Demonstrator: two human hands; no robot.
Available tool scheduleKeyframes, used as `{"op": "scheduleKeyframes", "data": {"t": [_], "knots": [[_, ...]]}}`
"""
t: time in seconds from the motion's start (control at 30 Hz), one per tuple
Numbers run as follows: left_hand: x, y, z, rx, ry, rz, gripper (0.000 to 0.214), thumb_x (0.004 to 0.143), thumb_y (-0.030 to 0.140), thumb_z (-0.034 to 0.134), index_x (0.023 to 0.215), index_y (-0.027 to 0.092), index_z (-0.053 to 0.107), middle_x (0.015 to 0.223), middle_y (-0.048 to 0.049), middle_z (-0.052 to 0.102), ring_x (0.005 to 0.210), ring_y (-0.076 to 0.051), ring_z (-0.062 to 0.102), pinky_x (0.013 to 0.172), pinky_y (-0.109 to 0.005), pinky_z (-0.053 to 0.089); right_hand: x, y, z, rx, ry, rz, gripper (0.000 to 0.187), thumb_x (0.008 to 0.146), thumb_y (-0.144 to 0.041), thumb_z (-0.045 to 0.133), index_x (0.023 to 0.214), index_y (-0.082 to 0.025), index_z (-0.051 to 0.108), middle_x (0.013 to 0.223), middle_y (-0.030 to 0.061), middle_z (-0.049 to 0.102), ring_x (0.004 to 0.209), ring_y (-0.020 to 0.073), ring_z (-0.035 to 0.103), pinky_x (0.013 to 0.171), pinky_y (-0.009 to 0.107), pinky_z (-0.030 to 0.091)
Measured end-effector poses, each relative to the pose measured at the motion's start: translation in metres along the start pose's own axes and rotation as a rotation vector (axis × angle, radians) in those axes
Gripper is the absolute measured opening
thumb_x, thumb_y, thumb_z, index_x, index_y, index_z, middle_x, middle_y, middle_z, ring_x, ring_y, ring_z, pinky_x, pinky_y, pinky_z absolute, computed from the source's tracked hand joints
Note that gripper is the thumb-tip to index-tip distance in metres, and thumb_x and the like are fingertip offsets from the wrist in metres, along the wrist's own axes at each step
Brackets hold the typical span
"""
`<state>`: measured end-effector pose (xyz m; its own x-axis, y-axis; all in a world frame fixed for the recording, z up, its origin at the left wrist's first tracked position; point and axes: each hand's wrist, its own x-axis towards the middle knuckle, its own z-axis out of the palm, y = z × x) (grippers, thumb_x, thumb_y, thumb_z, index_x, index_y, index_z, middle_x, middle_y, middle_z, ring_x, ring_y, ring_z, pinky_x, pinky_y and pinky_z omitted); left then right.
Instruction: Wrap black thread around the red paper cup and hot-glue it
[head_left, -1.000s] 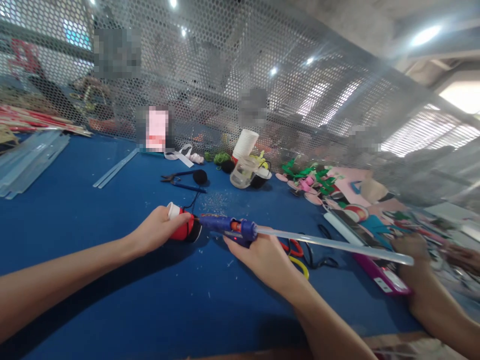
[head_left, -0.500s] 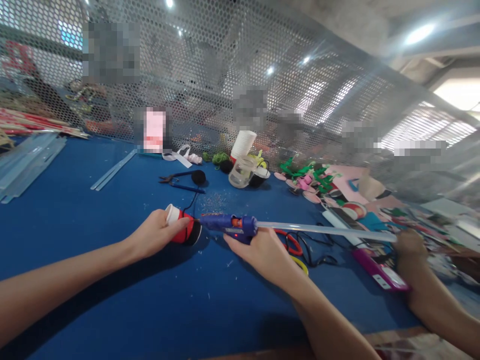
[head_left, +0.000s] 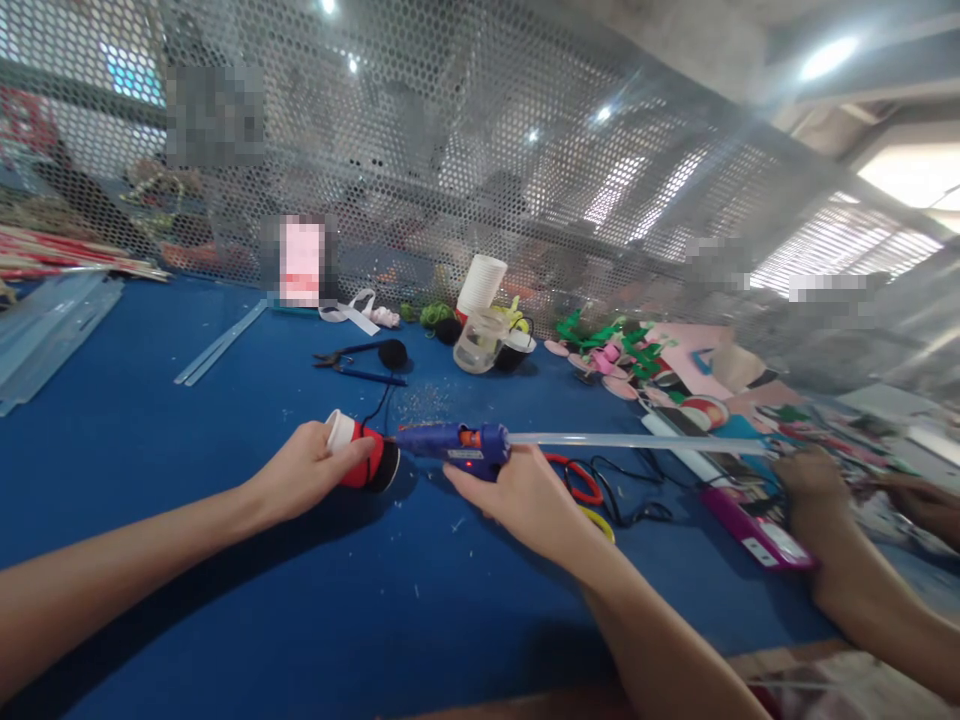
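My left hand [head_left: 304, 468] grips a small red, white and black craft piece [head_left: 363, 459] lying on the blue table [head_left: 150, 430]. My right hand [head_left: 517, 495] is closed around the handle of a blue glue gun [head_left: 454, 441]. The gun's nozzle touches the black end of the craft piece. A long clear glue stick [head_left: 637, 440] sticks out of the gun's back toward the right.
A co-worker's hands [head_left: 810, 480] work at the right among coloured foam pieces and a pink phone [head_left: 754, 520]. Scissors [head_left: 581, 490], pliers [head_left: 356, 362], cups [head_left: 480, 315], glue sticks [head_left: 217, 345] and plastic strips [head_left: 45, 320] lie about. A perforated metal screen [head_left: 450, 150] backs the table.
The glue stick's rear end has swung upward to level. Both hands have kept their grip; the view drifted slightly.
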<state>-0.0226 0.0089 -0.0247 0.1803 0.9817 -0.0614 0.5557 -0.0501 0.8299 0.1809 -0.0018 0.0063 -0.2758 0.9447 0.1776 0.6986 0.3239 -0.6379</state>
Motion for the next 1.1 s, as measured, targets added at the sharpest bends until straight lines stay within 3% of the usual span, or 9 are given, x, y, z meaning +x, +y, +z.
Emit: {"op": "scheduleKeyframes", "data": {"t": [0.17,0.4,0.77,1.1], "knots": [[0.001,0.000,0.000,0.002,0.005,-0.030,0.040,0.068,0.047,0.040,0.045,0.019,0.023,0.043,0.0065,0.019,0.041,-0.006,0.017,0.039,-0.022,0.012,0.000,0.001,0.002,-0.055,-0.041,0.014,0.020,0.068,-0.026,0.047,0.051,-0.017,0.048,0.039,-0.0051,0.040,0.038,0.0085,0.037,0.042,0.021,0.033],[0.001,0.007,0.000,-0.075,0.022,-0.036,0.038,0.067,0.045,0.042,0.044,0.018,0.029,0.042,0.0063,0.023,0.041,-0.006,0.019,0.039,-0.022,0.013,-0.010,0.005,0.004,-0.120,0.014,-0.111,0.014,0.071,-0.025,0.047,0.072,-0.016,0.058,0.063,-0.0003,0.060,0.059,0.0132,0.052,0.058,0.023,0.039],[0.004,0.005,0.002,-0.182,0.042,-0.128,0.035,0.064,0.046,0.044,0.045,0.018,0.034,0.043,0.0070,0.024,0.041,-0.007,0.019,0.040,-0.022,0.011,-0.016,0.002,0.004,-0.146,-0.034,-0.140,0.015,0.072,-0.023,0.045,0.075,-0.017,0.059,0.065,0.0005,0.059,0.060,0.0133,0.051,0.056,0.023,0.039],[0.005,0.001,0.003,-0.221,0.050,-0.127,0.034,0.063,0.046,0.045,0.046,0.017,0.038,0.043,0.0066,0.028,0.041,-0.007,0.023,0.041,-0.022,0.014,-0.018,0.001,0.005,-0.095,-0.036,-0.147,0.013,0.069,-0.019,0.046,0.074,-0.019,0.058,0.065,0.0003,0.059,0.059,0.0136,0.051,0.055,0.024,0.040]]}}
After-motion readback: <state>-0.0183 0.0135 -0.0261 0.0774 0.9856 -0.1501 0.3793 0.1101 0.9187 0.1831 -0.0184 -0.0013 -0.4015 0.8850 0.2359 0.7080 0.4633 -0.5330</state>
